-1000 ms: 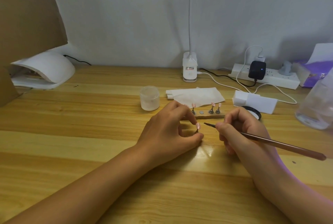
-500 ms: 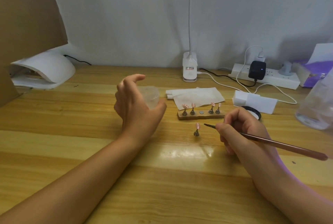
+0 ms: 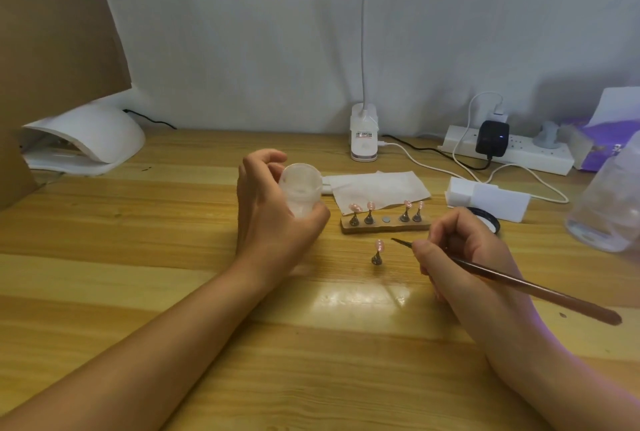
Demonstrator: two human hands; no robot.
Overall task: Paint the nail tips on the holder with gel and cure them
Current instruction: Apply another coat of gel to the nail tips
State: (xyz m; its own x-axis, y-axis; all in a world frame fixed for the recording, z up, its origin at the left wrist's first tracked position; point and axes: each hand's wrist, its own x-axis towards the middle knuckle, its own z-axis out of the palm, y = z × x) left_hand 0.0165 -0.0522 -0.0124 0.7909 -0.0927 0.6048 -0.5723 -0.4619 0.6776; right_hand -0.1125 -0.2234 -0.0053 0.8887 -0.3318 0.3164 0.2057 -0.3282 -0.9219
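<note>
Fingers (image 3: 266, 157) of the left hand (image 3: 273, 215) curl round a small frosted jar (image 3: 302, 188); the right hand (image 3: 464, 250) pinches a thin brush (image 3: 519, 283).
The left thumb sits under the jar and the fingers arch over its rim. Just right of that thumb, the wooden holder (image 3: 384, 225) lies on the table (image 3: 138, 257), carrying four pink nail tips (image 3: 370, 206) on upright metal stands, with a round disc in the middle gap. A fifth nail tip (image 3: 379, 245) stands alone between both hands, just ahead of the brush point, not touching. The white curing lamp (image 3: 86, 139) sits well left of the left fingers.
</note>
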